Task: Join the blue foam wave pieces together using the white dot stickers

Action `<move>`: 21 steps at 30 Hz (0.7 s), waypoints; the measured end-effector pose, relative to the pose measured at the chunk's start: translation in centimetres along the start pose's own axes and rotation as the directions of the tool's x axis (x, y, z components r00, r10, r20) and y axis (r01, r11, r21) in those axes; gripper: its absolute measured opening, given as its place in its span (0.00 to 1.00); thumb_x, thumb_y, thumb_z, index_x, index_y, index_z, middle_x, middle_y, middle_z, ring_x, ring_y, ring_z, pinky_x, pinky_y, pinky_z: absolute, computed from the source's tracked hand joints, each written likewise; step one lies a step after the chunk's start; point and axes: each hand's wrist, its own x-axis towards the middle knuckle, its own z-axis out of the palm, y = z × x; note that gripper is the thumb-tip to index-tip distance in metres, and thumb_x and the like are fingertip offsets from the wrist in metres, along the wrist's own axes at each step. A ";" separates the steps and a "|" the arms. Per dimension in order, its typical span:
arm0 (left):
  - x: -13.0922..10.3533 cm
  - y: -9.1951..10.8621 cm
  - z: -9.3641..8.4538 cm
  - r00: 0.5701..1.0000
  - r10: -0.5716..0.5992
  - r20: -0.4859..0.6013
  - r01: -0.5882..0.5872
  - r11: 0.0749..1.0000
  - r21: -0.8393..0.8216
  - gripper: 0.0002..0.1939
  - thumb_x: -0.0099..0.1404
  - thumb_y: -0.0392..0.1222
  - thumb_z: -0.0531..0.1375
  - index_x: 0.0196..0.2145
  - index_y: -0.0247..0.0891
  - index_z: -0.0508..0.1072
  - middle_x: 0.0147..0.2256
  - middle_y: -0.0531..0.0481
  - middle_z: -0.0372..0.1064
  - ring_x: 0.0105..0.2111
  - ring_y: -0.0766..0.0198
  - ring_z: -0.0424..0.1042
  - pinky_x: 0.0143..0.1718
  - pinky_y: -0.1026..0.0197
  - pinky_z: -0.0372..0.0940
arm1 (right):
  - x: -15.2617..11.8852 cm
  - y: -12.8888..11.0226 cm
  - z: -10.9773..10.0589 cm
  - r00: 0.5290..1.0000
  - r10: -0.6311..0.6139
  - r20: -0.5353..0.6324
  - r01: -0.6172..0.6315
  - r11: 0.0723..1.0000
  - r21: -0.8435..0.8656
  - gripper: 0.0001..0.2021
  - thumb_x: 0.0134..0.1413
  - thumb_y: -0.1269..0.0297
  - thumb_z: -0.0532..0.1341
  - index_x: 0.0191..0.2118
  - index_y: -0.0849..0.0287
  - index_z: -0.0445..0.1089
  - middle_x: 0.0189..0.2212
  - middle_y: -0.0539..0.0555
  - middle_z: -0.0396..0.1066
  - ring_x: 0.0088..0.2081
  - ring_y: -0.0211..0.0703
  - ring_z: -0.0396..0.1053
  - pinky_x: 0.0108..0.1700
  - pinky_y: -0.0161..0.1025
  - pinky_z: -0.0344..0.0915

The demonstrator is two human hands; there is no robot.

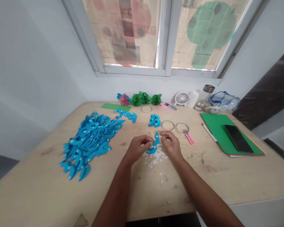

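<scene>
My left hand (140, 146) pinches the edge of a curved blue paper piece (155, 144) with small white squares on it. Just right of the piece, my right hand (171, 144) has its fingers curled with the tips near the thumb; whether something small sits between them is too fine to make out. Under both hands lie scattered white paper bits (157, 157). Beyond the fingers is a small stack of similar blue pieces (154, 120). A large heap of blue pieces (90, 135) spreads to the left, with a few more blue pieces (126, 115) behind it.
Metal rings (168, 130) and pink-handled snips (188, 137) lie past my right hand. At right are a green folder (215, 126), a black phone (238, 138) and a pen (209, 132). Green paper ornaments (144, 98), a small fan (182, 98) and a bottle (206, 93) line the wall.
</scene>
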 end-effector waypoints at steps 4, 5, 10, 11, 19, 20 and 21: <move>0.1 -0.3 0.1 1.000 -0.020 -0.006 0.020 1.000 -0.022 0.08 0.50 0.42 0.62 0.24 0.33 0.73 0.26 0.49 0.71 0.27 0.64 0.69 0.28 0.63 0.65 | 0.0 -0.4 -0.1 0.996 0.056 0.066 -0.063 0.991 0.118 0.11 0.53 0.60 0.56 0.34 0.58 0.73 0.29 0.54 0.73 0.35 0.44 0.70 0.41 0.41 0.64; 0.1 -0.4 0.2 1.000 -0.020 -0.005 0.020 1.000 -0.024 0.08 0.50 0.42 0.62 0.24 0.33 0.73 0.25 0.49 0.71 0.26 0.64 0.69 0.28 0.64 0.65 | 0.0 -0.5 -0.1 0.994 0.083 0.076 -0.094 0.984 0.154 0.12 0.53 0.59 0.56 0.37 0.58 0.73 0.27 0.53 0.73 0.32 0.43 0.70 0.39 0.40 0.65; 0.3 -0.8 0.4 0.999 -0.037 0.005 0.037 0.997 -0.068 0.09 0.50 0.42 0.63 0.24 0.32 0.73 0.24 0.50 0.70 0.25 0.65 0.69 0.27 0.64 0.64 | -0.2 -0.5 0.1 0.985 0.120 0.121 -0.149 0.952 0.268 0.14 0.46 0.57 0.62 0.38 0.58 0.73 0.31 0.54 0.75 0.33 0.44 0.71 0.37 0.41 0.67; 0.3 -0.8 0.4 0.999 -0.046 0.007 0.046 0.995 -0.084 0.09 0.50 0.42 0.63 0.24 0.32 0.73 0.23 0.50 0.70 0.25 0.65 0.69 0.27 0.64 0.64 | -0.3 -0.4 0.1 0.985 0.124 0.121 -0.154 0.948 0.278 0.13 0.45 0.57 0.63 0.36 0.58 0.74 0.32 0.54 0.75 0.34 0.45 0.71 0.39 0.42 0.67; 0.2 -0.5 0.8 0.997 -0.081 0.021 0.083 0.988 -0.134 0.07 0.49 0.40 0.63 0.23 0.33 0.72 0.22 0.52 0.68 0.23 0.67 0.67 0.24 0.66 0.62 | -0.1 0.1 0.2 0.986 0.126 0.105 -0.152 0.944 0.292 0.08 0.43 0.60 0.64 0.29 0.57 0.75 0.27 0.51 0.73 0.31 0.42 0.69 0.35 0.39 0.66; 0.2 -0.4 0.8 0.996 -0.082 0.023 0.084 0.987 -0.134 0.07 0.49 0.40 0.62 0.23 0.33 0.72 0.22 0.52 0.69 0.23 0.67 0.67 0.24 0.66 0.62 | -0.1 0.1 0.2 0.987 0.129 0.100 -0.153 0.942 0.300 0.07 0.43 0.60 0.64 0.29 0.57 0.75 0.27 0.51 0.73 0.30 0.41 0.69 0.34 0.38 0.66; 0.2 -0.4 0.8 0.996 -0.082 0.023 0.084 0.987 -0.135 0.07 0.50 0.40 0.62 0.23 0.33 0.72 0.22 0.52 0.69 0.23 0.67 0.67 0.24 0.65 0.63 | -0.1 0.1 0.3 0.986 0.133 0.096 -0.156 0.938 0.308 0.07 0.43 0.61 0.64 0.29 0.57 0.75 0.26 0.50 0.72 0.30 0.40 0.69 0.34 0.38 0.65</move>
